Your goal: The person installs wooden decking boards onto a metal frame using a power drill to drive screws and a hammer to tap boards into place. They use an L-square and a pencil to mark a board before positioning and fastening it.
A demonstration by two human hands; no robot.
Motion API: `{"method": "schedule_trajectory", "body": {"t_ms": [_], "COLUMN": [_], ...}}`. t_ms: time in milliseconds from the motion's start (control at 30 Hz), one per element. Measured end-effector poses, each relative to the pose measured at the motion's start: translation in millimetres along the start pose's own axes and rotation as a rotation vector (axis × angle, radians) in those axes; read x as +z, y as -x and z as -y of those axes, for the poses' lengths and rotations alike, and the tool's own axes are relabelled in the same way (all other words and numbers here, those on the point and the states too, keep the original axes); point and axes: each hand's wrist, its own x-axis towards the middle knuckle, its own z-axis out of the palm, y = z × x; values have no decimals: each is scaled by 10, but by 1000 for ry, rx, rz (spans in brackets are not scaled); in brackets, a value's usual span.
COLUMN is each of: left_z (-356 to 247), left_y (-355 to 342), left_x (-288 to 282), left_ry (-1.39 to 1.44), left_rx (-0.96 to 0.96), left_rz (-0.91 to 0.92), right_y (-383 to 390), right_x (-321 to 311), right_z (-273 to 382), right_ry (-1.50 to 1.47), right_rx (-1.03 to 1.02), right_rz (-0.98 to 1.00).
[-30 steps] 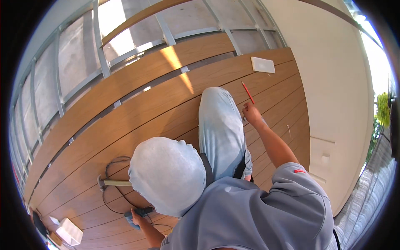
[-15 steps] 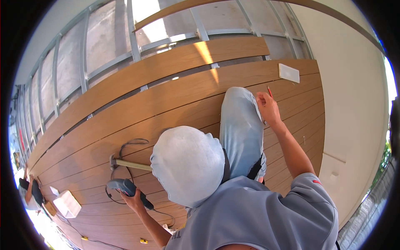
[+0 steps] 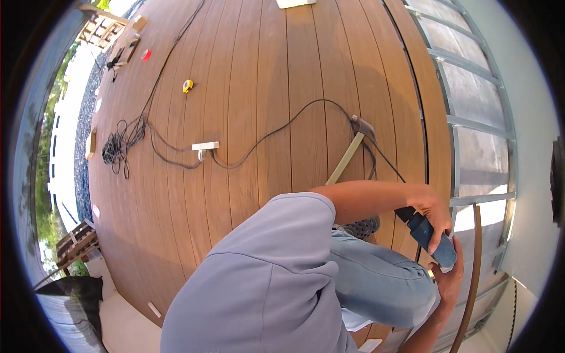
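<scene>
My left hand (image 3: 432, 215) reaches out to the right and grips a blue and black power tool (image 3: 429, 235) over the edge of the brown plank deck (image 3: 259, 88). My right hand (image 3: 450, 279) comes up from below and cups the tool's lower end; its grip is hidden behind the tool. A thin brown curved strip (image 3: 474, 265) runs just right of both hands. My grey sleeve and a knee in jeans (image 3: 382, 282) fill the lower middle. A hammer (image 3: 347, 154) with a pale handle lies on the planks just above my left forearm.
A black cord (image 3: 282, 126) snakes from the tool past the hammer to a white socket block (image 3: 205, 146) and a tangled coil (image 3: 118, 144). A yellow tape measure (image 3: 188, 86) lies farther off. A metal frame (image 3: 471, 123) borders the deck on the right. Pallets (image 3: 76, 244) sit beyond the left edge.
The view has swung round sharply. The blue tool, held low at my left before, is now out over the deck's edge, and my right hand has left the far planks and come to it.
</scene>
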Motion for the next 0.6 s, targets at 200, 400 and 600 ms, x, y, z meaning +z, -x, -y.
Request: {"method": "schedule_trajectory", "body": {"t_ms": [200,400,600], "left_z": [251,927,2963], "left_y": [66,2109,3709], "left_x": [-3,-39,-241], "left_ry": [-144,67,-560], "left_rx": [14,-70,-859], "left_rz": [-54,-1333,-1750], "right_y": [-272,-580,-597], "right_x": [133,480,646], "right_z": [118,283,-59], "right_ry": [44,-500,-1051], "right_rx": [-149,357,306], "right_rz": [100,126,-186]}}
